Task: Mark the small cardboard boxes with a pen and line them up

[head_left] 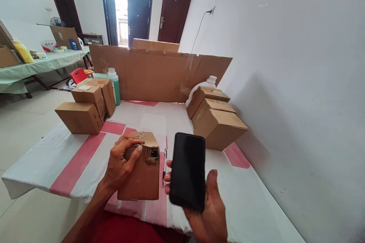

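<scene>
Small cardboard box (pixel 142 171) lies on the table (pixel 51 159) near the front edge, directly before the person. Long axis runs roughly 12 to 6 o'clock; the taped end flap faces 12. Material: plain brown corrugated card, matte. The upper right corner is torn open in a ragged dark hole.

Left hand (pixel 121 163) grips the box from its 9 o'clock side, fingers curled over the top edge, thumb lying across the upper face toward the tear.

Right hand (pixel 209 207) holds a black phone (pixel 187 171) upright, just at 3 o'clock of the box. Thumb presses the phone's right edge, fingertips wrap the left edge. Phone is a rounded rectangle, glossy, screen dark; long axis 12 to 6, top tipped slightly toward 12.

A pen (pixel 164 165) lies on the cloth between box and phone, mostly hidden.

Table cover: white cloth with broad pink stripes. At 10 o'clock, a stack of three brown boxes (pixel 85 110) with a green bottle (pixel 114 83) behind. At 2 o'clock, three more boxes (pixel 216 117) leaning in a row against the wall side, a white jug (pixel 203 83) behind them. At 12, a flat cardboard sheet (pixel 159 74) stands upright as a screen across the far edge.
</scene>
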`<state>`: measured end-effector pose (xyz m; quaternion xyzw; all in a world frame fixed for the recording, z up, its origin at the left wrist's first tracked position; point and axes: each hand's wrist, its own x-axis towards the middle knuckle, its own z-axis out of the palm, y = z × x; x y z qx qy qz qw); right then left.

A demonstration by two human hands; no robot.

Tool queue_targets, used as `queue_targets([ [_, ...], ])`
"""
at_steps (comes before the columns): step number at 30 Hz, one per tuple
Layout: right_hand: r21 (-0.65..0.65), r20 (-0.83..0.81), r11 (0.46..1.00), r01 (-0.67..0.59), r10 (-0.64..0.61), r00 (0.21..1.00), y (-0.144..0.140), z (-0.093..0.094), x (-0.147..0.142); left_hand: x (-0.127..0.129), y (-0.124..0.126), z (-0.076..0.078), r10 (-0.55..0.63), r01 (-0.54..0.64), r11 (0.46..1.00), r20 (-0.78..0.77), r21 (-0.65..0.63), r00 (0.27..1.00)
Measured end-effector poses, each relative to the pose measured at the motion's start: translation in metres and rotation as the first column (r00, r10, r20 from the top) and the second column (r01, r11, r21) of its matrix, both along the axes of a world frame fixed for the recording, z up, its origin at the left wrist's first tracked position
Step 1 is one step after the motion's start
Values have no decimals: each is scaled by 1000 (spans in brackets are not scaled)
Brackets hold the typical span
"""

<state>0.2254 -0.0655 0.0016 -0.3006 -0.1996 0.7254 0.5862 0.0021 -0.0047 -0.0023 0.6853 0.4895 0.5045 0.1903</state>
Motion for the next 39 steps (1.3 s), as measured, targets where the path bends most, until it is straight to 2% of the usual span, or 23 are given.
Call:
queue_targets([
  [3,41,-152,986,-163,167,974,-7,-1,-36,-2,-1,0,4,-4,1000,8,-1,1000],
  [6,87,-236,933,-348,359,903,-11,-11,-62,-3,-2,2,7,-6,1000,39,-21,999],
  [8,99,-259,904,-416,427,866,-12,-16,-70,-3,-2,2,1,1,999,56,-33,998],
  [13,89,-320,906,-413,419,850,-14,-14,-71,-4,-2,-4,-9,11,999,60,-34,998],
  [19,76,-268,915,-396,401,876,-14,-8,-65,-7,-2,-5,-17,18,1000,45,-25,999],
  [25,84,-258,935,-346,356,898,-15,-11,-64,-4,-3,3,-7,8,1000,35,-21,999],
  [34,48,-285,943,-330,330,900,-18,-26,-65,-4,-3,2,-4,4,1000,42,-4,999],
  [37,10,-263,954,-300,292,920,-15,-23,-56,-4,-3,2,3,-3,1000,31,-5,1000],
  [39,-23,-218,970,-242,231,948,-10,-18,-41,-5,-2,2,14,-14,1000,26,-6,1000],
])
